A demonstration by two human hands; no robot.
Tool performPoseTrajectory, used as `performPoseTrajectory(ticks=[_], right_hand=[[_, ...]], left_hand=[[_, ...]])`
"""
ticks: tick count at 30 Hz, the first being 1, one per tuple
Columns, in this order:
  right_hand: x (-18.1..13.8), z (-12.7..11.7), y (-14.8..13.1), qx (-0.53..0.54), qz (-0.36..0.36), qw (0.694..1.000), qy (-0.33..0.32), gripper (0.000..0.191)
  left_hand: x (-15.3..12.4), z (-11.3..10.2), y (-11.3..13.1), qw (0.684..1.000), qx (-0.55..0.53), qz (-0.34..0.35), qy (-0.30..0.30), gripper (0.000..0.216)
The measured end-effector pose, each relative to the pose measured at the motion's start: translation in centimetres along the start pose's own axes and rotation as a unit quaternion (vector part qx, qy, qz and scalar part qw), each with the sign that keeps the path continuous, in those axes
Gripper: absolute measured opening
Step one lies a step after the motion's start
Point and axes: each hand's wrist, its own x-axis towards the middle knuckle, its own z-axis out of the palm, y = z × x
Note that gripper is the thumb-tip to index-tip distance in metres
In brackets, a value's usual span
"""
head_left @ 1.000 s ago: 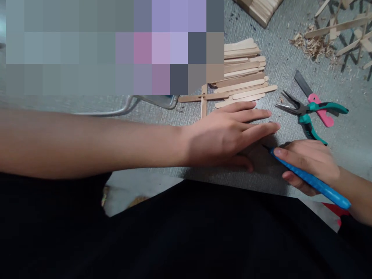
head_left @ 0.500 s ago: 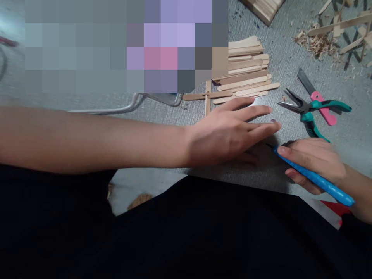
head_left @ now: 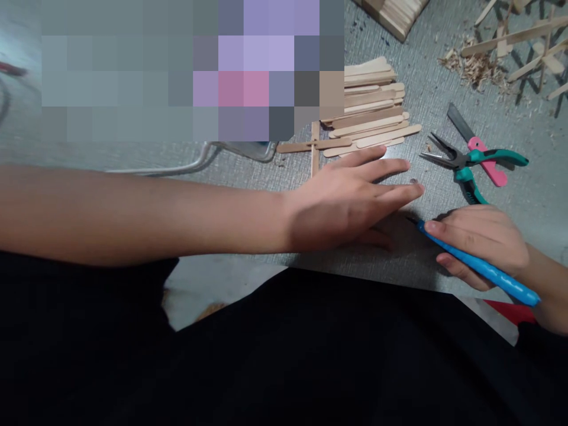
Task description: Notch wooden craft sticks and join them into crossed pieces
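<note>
My left hand (head_left: 344, 204) is spread open, palm down and low over the grey table, fingers pointing right. Its thumb is partly in shadow. My right hand (head_left: 483, 242) is closed around a blue pen-shaped tool (head_left: 492, 272) with a thin dark tip. That tip points left, close to my left hand's fingers; I cannot tell whether it touches the table. Beyond my left hand lie two wooden craft sticks (head_left: 314, 160) joined in a cross. Beside them is a row of loose craft sticks (head_left: 373, 124).
Green-handled needle-nose pliers (head_left: 461, 160) lie open over a pink cutter (head_left: 494, 171), just beyond my right hand. Wood shavings (head_left: 477, 68) and crossed stick pieces (head_left: 515, 38) are at the far right. A bundle of sticks (head_left: 402, 18) lies at the top. A white cable (head_left: 177, 168) runs on the left.
The table items have shifted slightly left in the view. My right hand, still gripping the blue tool, sits a little closer to the pliers' lower handle. My left hand stays nearly the same.
</note>
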Motion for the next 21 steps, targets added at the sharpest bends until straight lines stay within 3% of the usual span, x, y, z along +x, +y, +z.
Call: performPoseTrajectory(ticks=[10,21], right_hand=[[-0.3,0.0,-0.1,-0.032,-0.039,0.999,0.009,0.034],[-0.1,1.3,-0.7,-0.078,-0.022,0.996,0.032,0.036]], left_hand=[[0.0,0.6,-0.2,0.999,-0.021,0.024,0.031,0.089],[0.1,0.9,-0.6,0.996,0.026,0.059,0.059,0.059]])
